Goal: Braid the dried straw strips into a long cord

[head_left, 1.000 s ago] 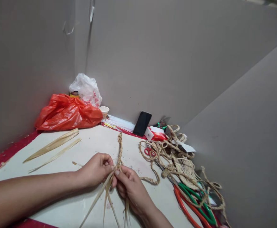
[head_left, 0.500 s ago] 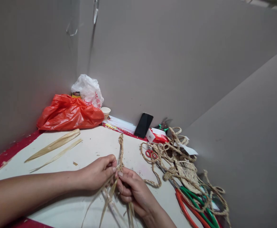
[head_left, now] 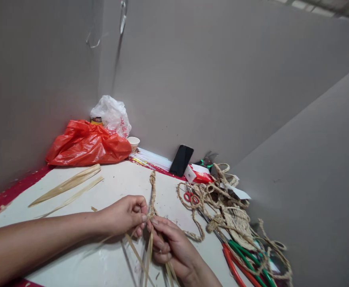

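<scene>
On the pale work surface (head_left: 123,183), a fibre braid (head_left: 153,191) is placed near centre, its near end pinched by the curled left hand (head_left: 126,216) and right hand (head_left: 172,244). Strand-crossing is apparently underway; even tension on the loose strands (head_left: 148,255) is called for next.

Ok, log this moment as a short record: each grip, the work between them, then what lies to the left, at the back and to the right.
Left grip: pinching strands at the near end of the braid
Right grip: pinching strands close beside it
Braid: runs away from the fingertips over the sheet
Loose ends: hang toward the person
Left: two strips
Back: red bag, white bag, cup, phone
Right: tangled rope, scissors, red handles, green handles
</scene>
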Tool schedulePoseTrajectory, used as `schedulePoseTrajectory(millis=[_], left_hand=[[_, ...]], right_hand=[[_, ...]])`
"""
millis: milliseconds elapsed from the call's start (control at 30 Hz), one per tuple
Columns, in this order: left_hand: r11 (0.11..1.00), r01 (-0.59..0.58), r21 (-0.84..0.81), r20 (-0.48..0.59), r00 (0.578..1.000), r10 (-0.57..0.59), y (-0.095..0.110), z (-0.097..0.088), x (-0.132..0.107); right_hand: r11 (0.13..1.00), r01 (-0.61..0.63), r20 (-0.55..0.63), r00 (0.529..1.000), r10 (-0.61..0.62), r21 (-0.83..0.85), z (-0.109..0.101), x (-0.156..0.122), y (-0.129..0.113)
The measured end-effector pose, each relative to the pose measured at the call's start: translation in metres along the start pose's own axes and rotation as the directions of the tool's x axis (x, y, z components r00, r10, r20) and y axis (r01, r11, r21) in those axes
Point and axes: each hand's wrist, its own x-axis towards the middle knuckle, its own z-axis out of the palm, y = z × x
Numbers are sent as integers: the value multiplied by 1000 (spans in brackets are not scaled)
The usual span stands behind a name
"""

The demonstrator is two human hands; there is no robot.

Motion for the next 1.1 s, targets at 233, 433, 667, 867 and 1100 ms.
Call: schedulePoseTrajectory(millis=[233, 433, 667, 867, 1100], left_hand=[[961, 151, -230, 68, 988, -139, -2, -8, 6], [949, 211, -234, 85, 977, -196, 1, -11, 5], [936, 244, -255, 128, 968, -217, 0, -8, 5], [940, 302, -161, 124, 951, -284, 8, -10, 6], [983, 185, 9, 176, 967, -184, 2, -19, 10]], right_hand=[[1000, -16, 13, 1000, 16, -5, -1, 1, 2], [999, -39, 11, 999, 39, -22, -3, 1, 2], [997, -45, 20, 999, 46, -58, -2, 2, 2], [996, -85, 55, 995, 84, 25, -10, 2, 2], [991, -107, 73, 992, 101, 82, -18, 3, 4]])
